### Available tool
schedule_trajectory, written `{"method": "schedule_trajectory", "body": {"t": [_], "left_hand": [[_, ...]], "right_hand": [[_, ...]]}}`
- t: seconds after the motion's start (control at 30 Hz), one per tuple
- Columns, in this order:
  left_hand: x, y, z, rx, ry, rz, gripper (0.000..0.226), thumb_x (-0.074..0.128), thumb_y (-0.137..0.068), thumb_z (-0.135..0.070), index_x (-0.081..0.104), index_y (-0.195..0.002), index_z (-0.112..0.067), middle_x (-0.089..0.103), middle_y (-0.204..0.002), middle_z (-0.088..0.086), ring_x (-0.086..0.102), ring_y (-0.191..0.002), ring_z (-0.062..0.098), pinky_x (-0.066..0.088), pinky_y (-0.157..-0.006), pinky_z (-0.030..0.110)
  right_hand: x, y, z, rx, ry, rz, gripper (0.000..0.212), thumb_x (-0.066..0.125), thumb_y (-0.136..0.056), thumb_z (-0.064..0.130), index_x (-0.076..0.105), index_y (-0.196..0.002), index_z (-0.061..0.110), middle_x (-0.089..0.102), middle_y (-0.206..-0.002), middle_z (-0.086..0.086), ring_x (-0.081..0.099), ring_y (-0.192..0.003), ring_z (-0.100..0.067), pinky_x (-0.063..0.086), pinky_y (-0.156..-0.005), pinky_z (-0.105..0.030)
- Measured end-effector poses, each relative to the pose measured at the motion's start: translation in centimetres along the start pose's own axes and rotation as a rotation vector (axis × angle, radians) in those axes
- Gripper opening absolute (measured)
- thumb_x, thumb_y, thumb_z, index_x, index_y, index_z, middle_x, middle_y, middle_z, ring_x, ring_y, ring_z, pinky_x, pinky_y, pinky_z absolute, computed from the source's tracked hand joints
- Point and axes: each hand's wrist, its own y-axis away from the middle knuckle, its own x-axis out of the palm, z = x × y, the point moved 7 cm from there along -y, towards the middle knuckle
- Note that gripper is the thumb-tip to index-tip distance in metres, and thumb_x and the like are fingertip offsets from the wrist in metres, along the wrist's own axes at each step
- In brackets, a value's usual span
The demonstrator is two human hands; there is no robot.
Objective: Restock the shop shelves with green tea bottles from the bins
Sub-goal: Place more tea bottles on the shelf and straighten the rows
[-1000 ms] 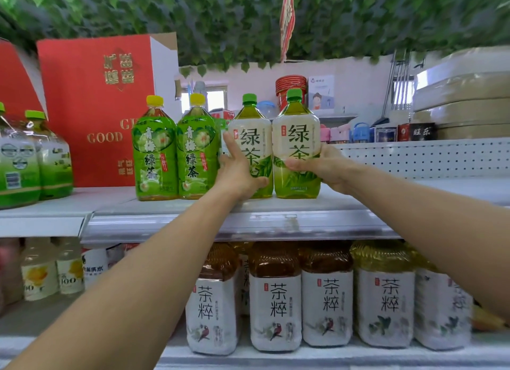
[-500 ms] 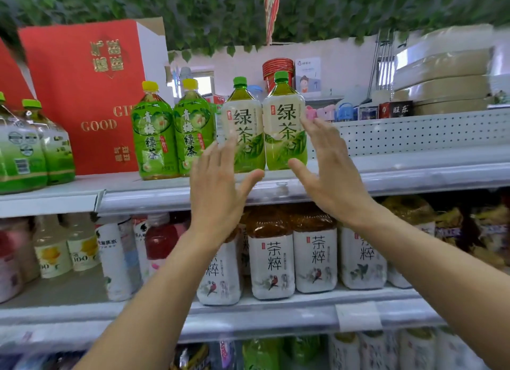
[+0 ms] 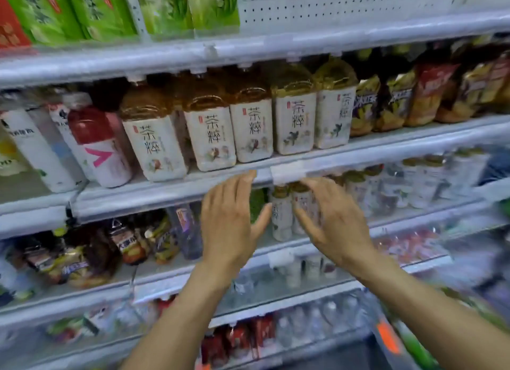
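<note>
While blur softens the lower shelves, a red-topped bottle leans at left beside amber tea bottles. The green tea bottles stand on the top shelf, cropped by the frame. Below, the left hand and right hand are spread, holding nothing, near small bottles. Snack bags fill the right.

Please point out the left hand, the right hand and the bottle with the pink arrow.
left hand [image 3: 229, 229], head view, back of the hand
right hand [image 3: 335, 226], head view, back of the hand
bottle with the pink arrow [image 3: 103, 154], head view, on the arrow mark
</note>
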Motion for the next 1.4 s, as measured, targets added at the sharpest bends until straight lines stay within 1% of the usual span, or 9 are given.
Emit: {"method": "schedule_trajectory", "body": {"t": [0.37, 0.5, 0.6, 0.77, 0.87, 1.0, 1.2, 1.3, 1.4], "left_hand": [[19.7, 8.3, -13.3, -0.213, 0.356, 0.515, 0.061, 0.061, -0.096, -0.039, 0.039, -0.149, -0.019, 0.047, -0.144, 0.002, 0.042, -0.134, 0.024, 0.035, -0.104, 0.035], [28.5, 13.4, -20.0, -0.476, 0.561, 0.669, 0.059, 0.067, -0.094, -0.031, 0.044, -0.146, -0.017, 0.052, -0.14, 0.003, 0.05, -0.129, 0.02, 0.039, -0.105, 0.032], [34.9, 17.3, -23.9, -0.706, 0.676, 0.755, 0.058, 0.07, -0.093, -0.028, 0.045, -0.144, -0.019, 0.055, -0.133, 0.003, 0.054, -0.119, 0.017, 0.042, -0.097, 0.024], [44.9, 24.4, -27.1, -0.986, 0.724, 0.895, 0.05, 0.072, -0.091, -0.02, 0.051, -0.136, -0.015, 0.063, -0.126, 0.008, 0.062, -0.101, 0.02, 0.05, -0.092, 0.032], [50.7, 28.2, -28.1, -1.089, 0.7, 0.992, 0.058, 0.072, -0.091, -0.019, 0.046, -0.142, -0.01, 0.061, -0.126, 0.014, 0.062, -0.113, 0.03, 0.047, -0.089, 0.029], [57.5, 30.4, -29.5, -1.028, 0.657, 1.065, 0.079, 0.072, -0.091, -0.02, 0.027, -0.155, -0.011, 0.044, -0.149, 0.012, 0.045, -0.137, 0.03, 0.039, -0.111, 0.037], [64.3, 31.0, -30.6, -0.916, 0.475, 1.02, 0.094, 0.07, -0.089, -0.024, 0.008, -0.16, -0.026, 0.017, -0.163, 0.009, 0.036, -0.142, 0.033, 0.036, -0.113, 0.037], [67.0, 31.6, -31.4, -0.863, 0.356, 1.102, 0.093, 0.064, -0.093, -0.035, -0.001, -0.16, -0.026, -0.003, -0.168, 0.007, 0.017, -0.152, 0.032, 0.028, -0.118, 0.041], [67.7, 32.5, -31.6, -0.882, 0.231, 1.158, 0.101, 0.064, -0.09, -0.046, -0.008, -0.159, -0.034, -0.008, -0.167, 0.013, 0.036, -0.139, 0.041, 0.036, -0.109, 0.042]], "right_hand": [[-2.3, 11.5, -24.8, 0.408, 0.096, 0.365, 0.05, 0.061, -0.094, 0.03, 0.049, -0.14, 0.015, 0.053, -0.139, -0.01, 0.05, -0.127, -0.031, 0.041, -0.092, -0.039], [-2.7, 17.1, -36.1, 0.538, 0.056, 0.49, 0.047, 0.062, -0.095, 0.027, 0.05, -0.139, 0.014, 0.053, -0.139, -0.011, 0.051, -0.126, -0.033, 0.046, -0.098, -0.046], [-1.5, 21.7, -43.1, 0.653, 0.04, 0.602, 0.047, 0.061, -0.096, 0.029, 0.049, -0.139, 0.014, 0.054, -0.136, -0.012, 0.055, -0.12, -0.032, 0.047, -0.095, -0.046], [3.3, 30.1, -51.1, 0.785, -0.004, 0.769, 0.049, 0.064, -0.094, 0.022, 0.05, -0.139, 0.01, 0.053, -0.139, -0.015, 0.05, -0.128, -0.032, 0.043, -0.103, -0.041], [7.0, 35.4, -54.2, 0.906, -0.069, 0.819, 0.05, 0.066, -0.093, 0.02, 0.05, -0.138, 0.007, 0.052, -0.139, -0.018, 0.052, -0.127, -0.034, 0.045, -0.101, -0.046], [12.2, 40.1, -57.4, 1.016, -0.1, 0.896, 0.061, 0.066, -0.093, 0.029, 0.041, -0.144, 0.008, 0.05, -0.142, -0.017, 0.051, -0.127, -0.036, 0.044, -0.102, -0.048], [18.4, 41.3, -60.4, 1.016, -0.062, 0.979, 0.062, 0.063, -0.094, 0.034, 0.038, -0.142, 0.004, 0.054, -0.135, -0.019, 0.052, -0.125, -0.034, 0.044, -0.103, -0.043], [20.2, 41.0, -60.7, 0.893, 0.084, 1.03, 0.055, 0.057, -0.097, 0.041, 0.044, -0.133, 0.002, 0.063, -0.12, -0.018, 0.059, -0.115, -0.034, 0.046, -0.095, -0.038], [20.9, 40.8, -60.5, 0.823, 0.233, 1.092, 0.07, 0.056, -0.094, 0.052, 0.039, -0.138, -0.001, 0.057, -0.128, -0.019, 0.053, -0.122, -0.035, 0.043, -0.098, -0.039]]}}
